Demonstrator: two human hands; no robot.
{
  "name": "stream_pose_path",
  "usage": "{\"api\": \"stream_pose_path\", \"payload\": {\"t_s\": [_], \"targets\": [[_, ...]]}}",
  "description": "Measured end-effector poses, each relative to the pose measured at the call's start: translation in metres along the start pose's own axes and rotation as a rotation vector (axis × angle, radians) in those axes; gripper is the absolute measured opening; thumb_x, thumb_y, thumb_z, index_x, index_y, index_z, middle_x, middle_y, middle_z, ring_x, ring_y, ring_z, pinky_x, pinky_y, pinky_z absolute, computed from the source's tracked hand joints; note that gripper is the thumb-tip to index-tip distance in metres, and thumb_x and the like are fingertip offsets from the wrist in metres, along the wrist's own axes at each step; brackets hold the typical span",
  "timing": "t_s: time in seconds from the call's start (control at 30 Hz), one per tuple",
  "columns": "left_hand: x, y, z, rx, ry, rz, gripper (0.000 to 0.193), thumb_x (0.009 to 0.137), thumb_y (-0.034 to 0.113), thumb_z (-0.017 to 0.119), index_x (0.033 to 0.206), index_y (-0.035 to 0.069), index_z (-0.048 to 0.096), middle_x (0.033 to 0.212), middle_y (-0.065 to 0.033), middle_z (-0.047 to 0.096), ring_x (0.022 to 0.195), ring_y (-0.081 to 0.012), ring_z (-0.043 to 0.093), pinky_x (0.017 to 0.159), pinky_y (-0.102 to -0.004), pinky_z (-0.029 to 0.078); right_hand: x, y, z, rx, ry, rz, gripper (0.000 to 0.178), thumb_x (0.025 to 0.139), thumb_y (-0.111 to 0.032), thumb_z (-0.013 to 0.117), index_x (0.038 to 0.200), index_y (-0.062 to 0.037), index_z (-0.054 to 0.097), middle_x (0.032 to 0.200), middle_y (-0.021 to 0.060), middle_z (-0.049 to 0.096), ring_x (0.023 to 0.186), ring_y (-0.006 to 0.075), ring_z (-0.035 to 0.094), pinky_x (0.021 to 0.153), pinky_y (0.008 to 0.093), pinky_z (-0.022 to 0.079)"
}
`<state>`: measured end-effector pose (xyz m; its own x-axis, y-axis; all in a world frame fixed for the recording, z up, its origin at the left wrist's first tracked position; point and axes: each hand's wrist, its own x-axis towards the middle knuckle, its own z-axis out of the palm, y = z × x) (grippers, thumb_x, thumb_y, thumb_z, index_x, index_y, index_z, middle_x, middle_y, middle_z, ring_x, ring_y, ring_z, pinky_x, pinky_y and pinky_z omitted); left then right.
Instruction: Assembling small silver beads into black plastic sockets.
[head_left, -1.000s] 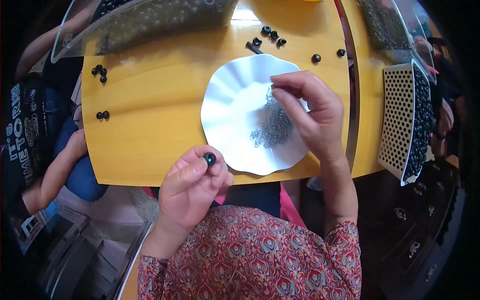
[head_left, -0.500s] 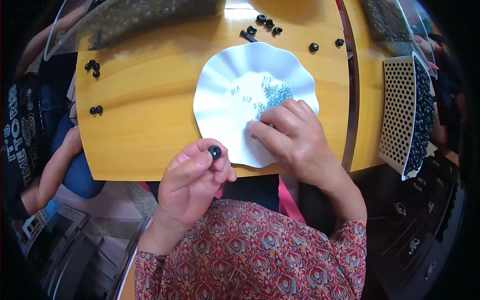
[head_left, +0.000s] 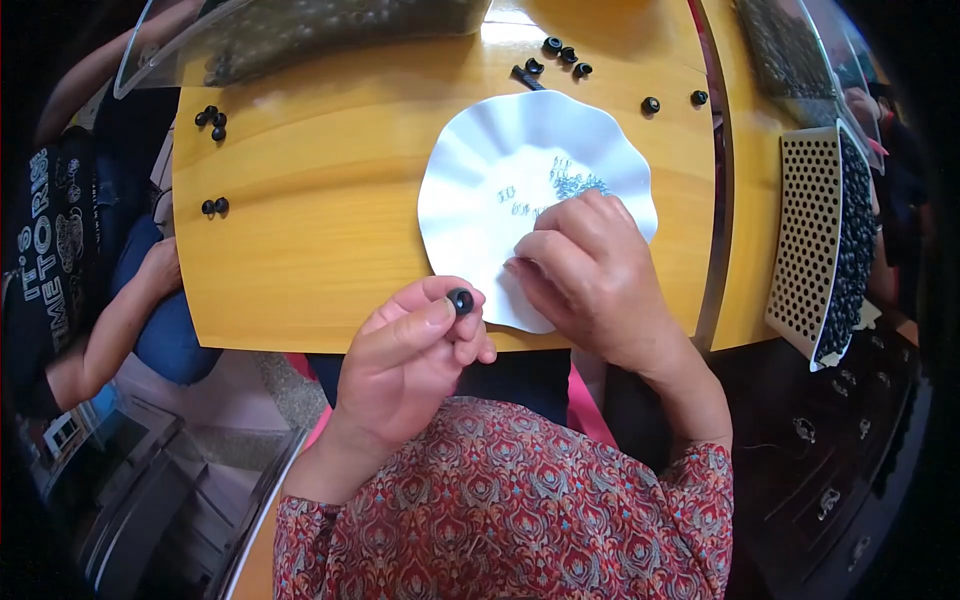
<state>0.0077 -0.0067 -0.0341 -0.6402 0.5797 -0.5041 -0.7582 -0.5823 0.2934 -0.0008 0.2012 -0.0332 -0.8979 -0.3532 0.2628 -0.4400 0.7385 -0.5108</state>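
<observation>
My left hand (head_left: 405, 355) pinches a small black hollow cap (head_left: 460, 300) between thumb and fingers, its round opening turned up. It is just off the table's front edge, by the near rim of a white wavy-edged plate (head_left: 455, 180). Over the right part of that plate is my right hand (head_left: 605, 285), thumb and fingertips pressed together; whatever they may hold is hidden. Small silvery springs (head_left: 578, 187) lie in a heap beyond its knuckles, with several loose ones scattered to the left. My right hand covers part of the heap.
Beyond the plate lie several black caps (head_left: 552, 45) and a dark stick-like piece (head_left: 525, 77). More black pieces (head_left: 215, 207) sit at the left. A clear bin (head_left: 350, 35) stands at the back, a perforated white basket (head_left: 805, 220) of black parts at right. Another person's hand (head_left: 160, 270) is at the left edge.
My right hand has drawn slightly nearer to me over the plate, uncovering less of the spring heap. My left hand still holds the black cap. The whole view has shifted a little.
</observation>
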Motion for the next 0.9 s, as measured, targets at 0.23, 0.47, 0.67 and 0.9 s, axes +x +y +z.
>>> {"api": "stream_pose_path", "payload": {"t_s": [0.23, 0.47, 0.67, 0.9], "targets": [[0.000, 0.001, 0.007, 0.028, -0.012, -0.007, 0.026, 0.088, 0.020, 0.056, 0.099, -0.003, 0.054, 0.081, -0.0070, 0.050, 0.070, -0.0166, 0.047, 0.074, -0.0346, 0.043, -0.004, 0.001, 0.009, 0.044, -0.023, 0.020, 0.019, 0.069, -0.002, 0.072, 0.083, -0.0045, 0.060, 0.083, 0.0106, 0.062, 0.076, 0.0273, 0.060, 0.066, 0.0345, 0.047], [0.002, -0.003, 0.002, -0.055, -0.063, -0.011, 0.029, 0.090, 0.013, 0.055, 0.111, -0.006, 0.053, 0.086, -0.0087, 0.058, 0.075, -0.0159, 0.054, 0.080, -0.0331, 0.046, -0.007, -0.006, -0.016, 0.850, 0.099, 0.229, 0.022, 0.072, 0.011, 0.067, 0.094, 0.0048, 0.065, 0.094, 0.0173, 0.064, 0.082, 0.0214, 0.064, 0.072, 0.0304, 0.054], [0.002, -0.004, 0.008, -0.007, -0.062, 0.000, 0.028, 0.090, 0.013, 0.055, 0.111, -0.005, 0.055, 0.086, -0.0075, 0.058, 0.076, -0.0148, 0.054, 0.080, -0.0323, 0.046, -0.009, -0.022, -0.016, 1.025, 0.146, 0.312, 0.022, 0.075, 0.012, 0.063, 0.096, 0.0063, 0.063, 0.093, 0.0192, 0.062, 0.084, 0.0231, 0.064, 0.074, 0.0318, 0.055], [-0.003, -0.007, 0.013, 0.016, -0.032, 0.029, 0.027, 0.090, 0.011, 0.055, 0.114, -0.004, 0.055, 0.088, -0.0069, 0.059, 0.077, -0.0137, 0.054, 0.080, -0.0307, 0.046, -0.008, -0.025, -0.011, 0.817, 0.191, 0.242, 0.020, 0.072, 0.002, 0.071, 0.091, 0.0007, 0.067, 0.087, 0.0134, 0.065, 0.080, 0.0210, 0.065, 0.069, 0.0292, 0.053]]}}
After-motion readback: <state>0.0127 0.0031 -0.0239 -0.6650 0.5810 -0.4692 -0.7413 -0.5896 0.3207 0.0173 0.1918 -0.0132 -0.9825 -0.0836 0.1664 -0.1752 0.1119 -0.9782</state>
